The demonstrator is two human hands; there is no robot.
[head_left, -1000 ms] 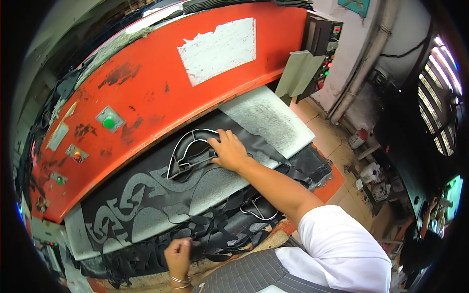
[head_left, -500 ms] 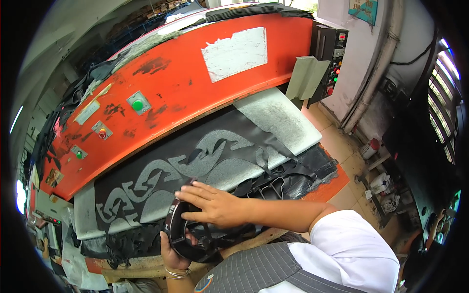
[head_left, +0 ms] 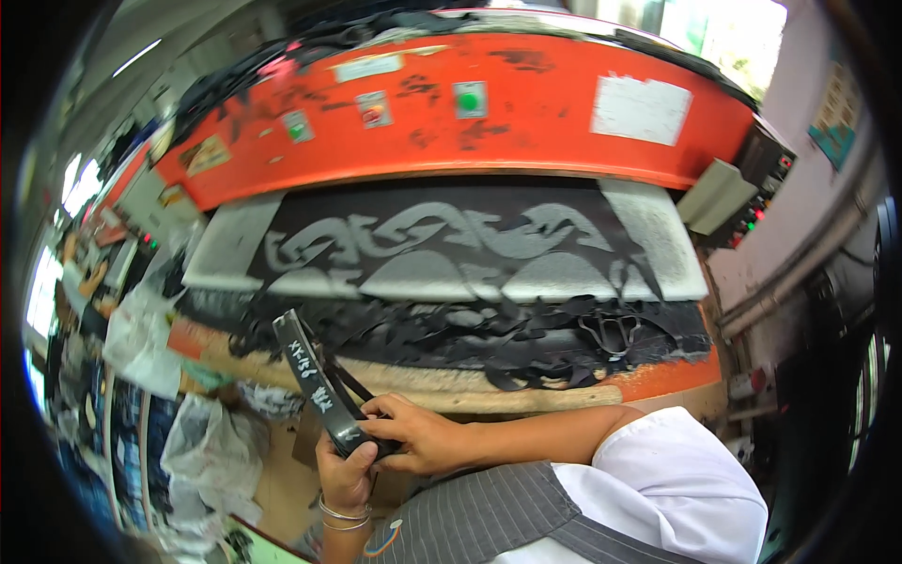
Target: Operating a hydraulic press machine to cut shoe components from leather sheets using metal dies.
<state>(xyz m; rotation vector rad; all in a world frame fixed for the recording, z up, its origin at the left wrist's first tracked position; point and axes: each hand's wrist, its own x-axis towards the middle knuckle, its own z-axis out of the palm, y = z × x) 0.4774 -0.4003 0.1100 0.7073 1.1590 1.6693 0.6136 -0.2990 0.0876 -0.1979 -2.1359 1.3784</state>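
A dark metal cutting die, a curved band with white handwriting on its side, is held tilted in front of my body. My left hand grips its lower end from below, with the thumb along the side. My right hand has its fingers closed on the inner side of the same end. Beyond the hands, a black sheet with curved cut-out shapes lies on a pale cutting pad. The pad shows through the openings.
An orange press beam with push buttons spans the far side. Black offcut strips and a thin metal frame lie along the pad's near edge. Plastic bags stand at left. A control box is at right. Another person is at far left.
My view has swung left, levelling the press. The die has turned, so its outer side with the writing faces up. My right hand has moved from its upper part to its lower end.
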